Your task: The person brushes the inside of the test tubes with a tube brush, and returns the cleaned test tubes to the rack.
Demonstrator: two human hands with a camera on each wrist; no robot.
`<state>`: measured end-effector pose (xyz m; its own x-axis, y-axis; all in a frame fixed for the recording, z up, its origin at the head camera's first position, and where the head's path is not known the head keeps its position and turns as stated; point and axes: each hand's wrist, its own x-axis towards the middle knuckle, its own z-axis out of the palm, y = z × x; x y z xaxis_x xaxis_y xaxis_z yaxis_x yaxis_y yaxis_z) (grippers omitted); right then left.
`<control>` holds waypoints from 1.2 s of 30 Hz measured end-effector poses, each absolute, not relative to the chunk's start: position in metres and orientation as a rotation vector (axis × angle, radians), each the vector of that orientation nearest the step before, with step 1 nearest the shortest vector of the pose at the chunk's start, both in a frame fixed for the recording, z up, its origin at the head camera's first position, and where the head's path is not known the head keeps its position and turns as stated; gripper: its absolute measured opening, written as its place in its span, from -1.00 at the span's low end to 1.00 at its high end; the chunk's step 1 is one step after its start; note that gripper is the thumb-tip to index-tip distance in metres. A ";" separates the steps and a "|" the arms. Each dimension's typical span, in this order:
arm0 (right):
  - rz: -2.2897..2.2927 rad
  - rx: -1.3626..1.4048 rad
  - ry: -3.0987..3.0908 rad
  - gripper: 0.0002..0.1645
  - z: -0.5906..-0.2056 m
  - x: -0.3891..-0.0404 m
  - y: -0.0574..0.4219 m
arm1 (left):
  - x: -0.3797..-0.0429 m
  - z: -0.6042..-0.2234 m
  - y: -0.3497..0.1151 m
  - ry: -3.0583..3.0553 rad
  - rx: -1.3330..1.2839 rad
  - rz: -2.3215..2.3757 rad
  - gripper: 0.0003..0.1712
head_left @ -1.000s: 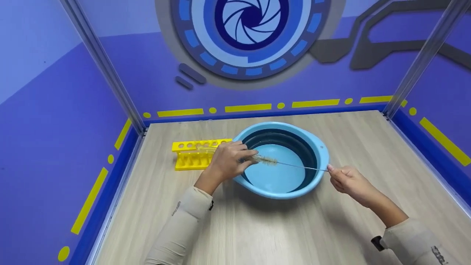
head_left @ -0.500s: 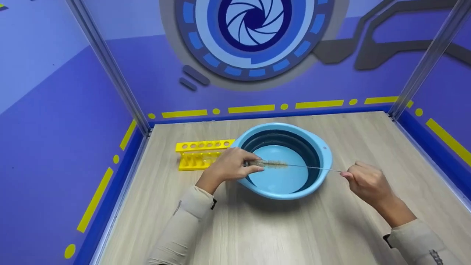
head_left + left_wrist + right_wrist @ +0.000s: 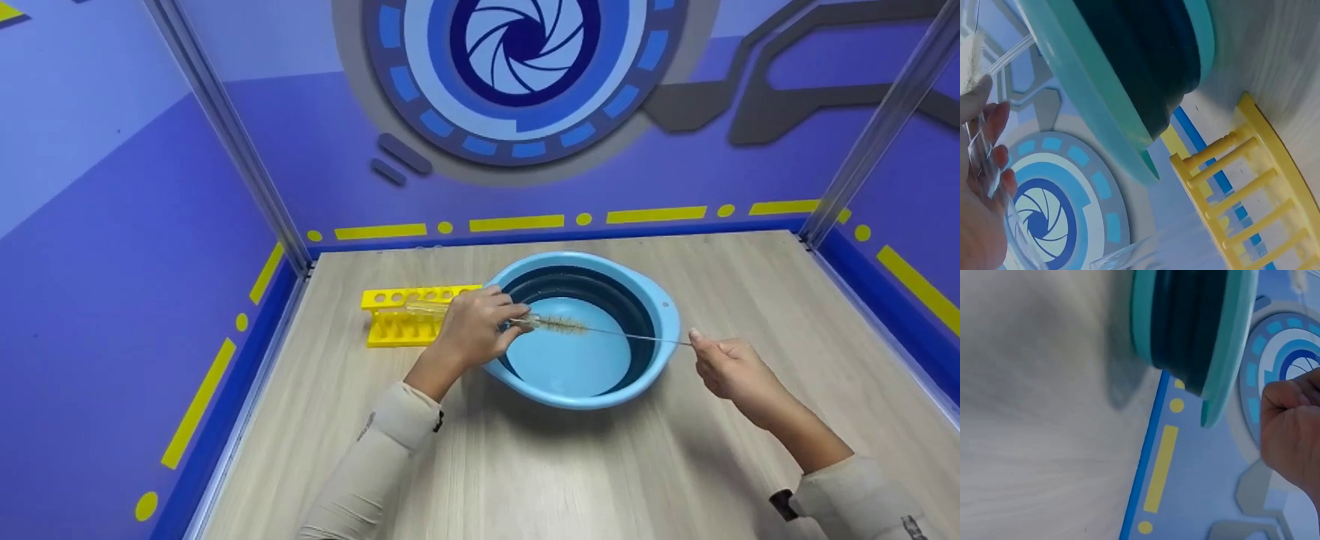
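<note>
My left hand (image 3: 476, 322) grips a clear glass test tube (image 3: 427, 308), held nearly level, its closed end pointing left. From the tube's mouth end, a test tube brush (image 3: 564, 324) with tan bristles extends right; part of the bristles is hidden by the fingers. The brush's thin wire is pinched by my right hand (image 3: 731, 367), thumb on top, just beyond the basin's right rim. Both things are above the blue collapsible basin (image 3: 577, 403). In the left wrist view, curled fingers wrap the glass tube (image 3: 979, 149); the right wrist view shows a curled right hand (image 3: 1292, 427).
A yellow test tube rack (image 3: 405, 342) stands left of the basin, partly behind my left hand. Another clear tube (image 3: 1157, 247) shows beside the rack in the left wrist view. Blue printed panels (image 3: 525, 187) enclose the wooden tabletop (image 3: 525, 480) at back and sides.
My right hand drew the brush rightward, exposing more bristles, then came back left with its wrist turned. My left hand rolled and rolled back, bringing the tube's closed end into sight again.
</note>
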<state>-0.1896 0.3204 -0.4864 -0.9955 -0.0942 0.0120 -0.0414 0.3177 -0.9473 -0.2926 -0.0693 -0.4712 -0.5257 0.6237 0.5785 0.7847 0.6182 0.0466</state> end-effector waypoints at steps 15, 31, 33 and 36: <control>-1.655 -0.432 2.741 -0.23 -0.477 -0.192 0.306 | -0.283 -0.463 -0.072 -2.448 -1.149 -0.470 -0.64; -1.435 -0.908 3.038 -0.37 -0.480 -0.200 0.241 | -0.273 -0.456 -0.025 -2.444 -1.303 -0.538 -0.60; -1.410 -0.924 3.064 -0.39 -0.483 -0.200 0.240 | -0.272 -0.458 -0.023 -2.460 -1.311 -0.533 -0.60; -1.354 -1.028 3.128 -0.44 -0.489 -0.200 0.240 | -0.271 -0.462 -0.019 -2.464 -1.330 -0.551 -0.60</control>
<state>-0.1998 0.2398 -0.4890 -0.7542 -0.3308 0.5672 -0.6400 0.5638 -0.5221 -0.2710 -0.0191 -0.4618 -0.5332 0.7334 0.4217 0.8431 0.5014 0.1942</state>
